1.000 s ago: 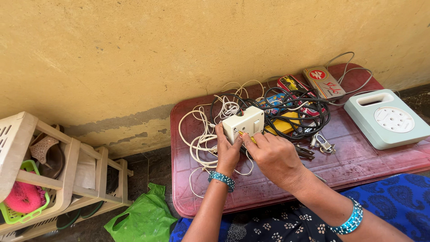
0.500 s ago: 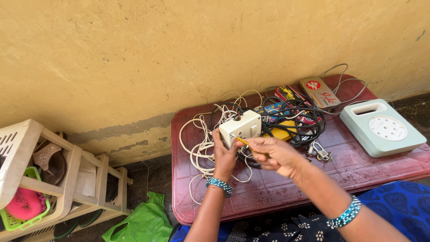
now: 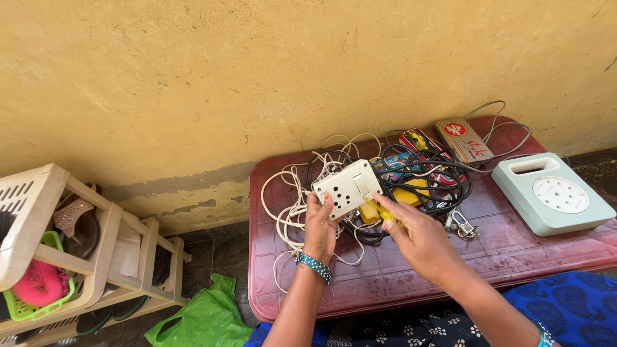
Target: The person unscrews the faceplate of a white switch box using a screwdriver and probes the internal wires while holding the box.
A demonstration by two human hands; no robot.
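Observation:
My left hand (image 3: 319, 229) holds a cream socket box (image 3: 347, 187) tilted up above a low maroon plastic table (image 3: 398, 283). My right hand (image 3: 419, 239) grips a yellow-handled screwdriver (image 3: 379, 209), whose tip touches the right edge of the box. A tangle of white cord (image 3: 289, 212) trails from the box to the left. Black cables (image 3: 437, 180) lie piled just behind my right hand.
A pale green socket unit (image 3: 553, 193) sits on the table's right side. Small flat boxes (image 3: 464, 139) and a padlock with keys (image 3: 459, 223) lie near the cables. A beige shoe rack (image 3: 77, 257) stands at left, a green plastic bag (image 3: 202, 318) on the floor. Yellow wall (image 3: 257, 83) behind.
The box has stayed in my left hand. My right hand has drawn back a little to the right, and the screwdriver now shows between it and the box.

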